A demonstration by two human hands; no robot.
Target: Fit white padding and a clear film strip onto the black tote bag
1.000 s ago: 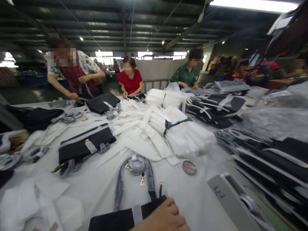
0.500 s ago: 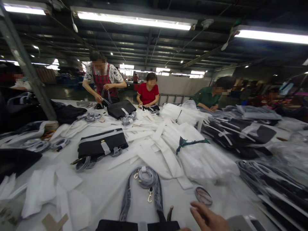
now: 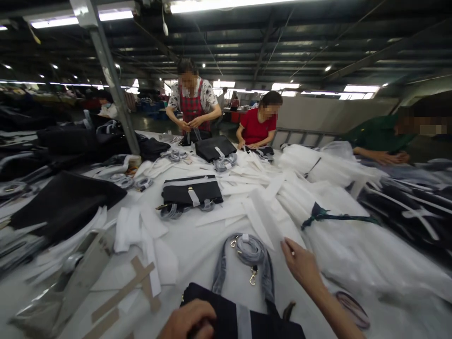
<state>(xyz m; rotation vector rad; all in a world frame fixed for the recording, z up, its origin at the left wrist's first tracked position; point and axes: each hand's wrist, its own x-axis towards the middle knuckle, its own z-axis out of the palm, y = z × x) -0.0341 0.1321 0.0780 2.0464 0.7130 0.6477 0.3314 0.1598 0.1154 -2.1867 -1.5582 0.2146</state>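
- Left hand (image 3: 189, 320) grip clenched on the black bag (image 3: 243, 320) at the near edge.
- Right hand (image 3: 300, 263) grip released, fingers reaching the white strips (image 3: 261, 221), beside the grey strap (image 3: 249, 249).

A long table (image 3: 208, 254) under a white cover carries everything. At the near edge lies a dark bag (image 3: 247, 320), its grey strap (image 3: 247, 256) coiled just beyond it. Farther along sits a second dark bag (image 3: 192, 192); a third (image 3: 214, 147) lies near the far end. Loose white strips (image 3: 247, 207) fan across the middle — beside them a bundle of white pieces (image 3: 339, 240) tied with green cord (image 3: 332, 217). Left — white scraps (image 3: 141, 230), brown card strips (image 3: 123, 292) and a black fabric pile (image 3: 63, 202).
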